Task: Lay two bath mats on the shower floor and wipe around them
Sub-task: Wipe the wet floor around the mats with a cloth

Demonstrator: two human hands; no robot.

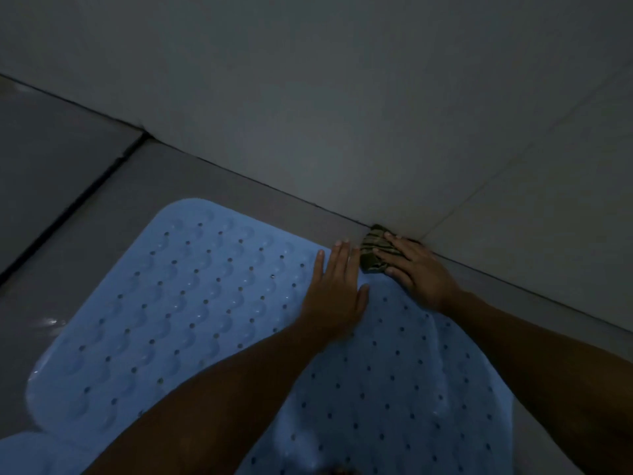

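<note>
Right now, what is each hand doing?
Left hand: open, flat on the light-blue perforated rubber bath mat.
Right hand: open, pressing the dark striped cloth.

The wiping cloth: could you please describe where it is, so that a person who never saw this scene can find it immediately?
Follow the dark seam where the grey wall meets the floor, past the far edge of the blue mat. There the right hand presses the cloth onto the floor. It is small, crumpled, olive with dark stripes, the only patterned thing.

Both forearms are bare from the near edge out to the wrists, with no sleeve on either. The left hand [334, 296] and right hand [423, 274] wear no glove. Short, plain fingernails show on the fingertips.
</note>
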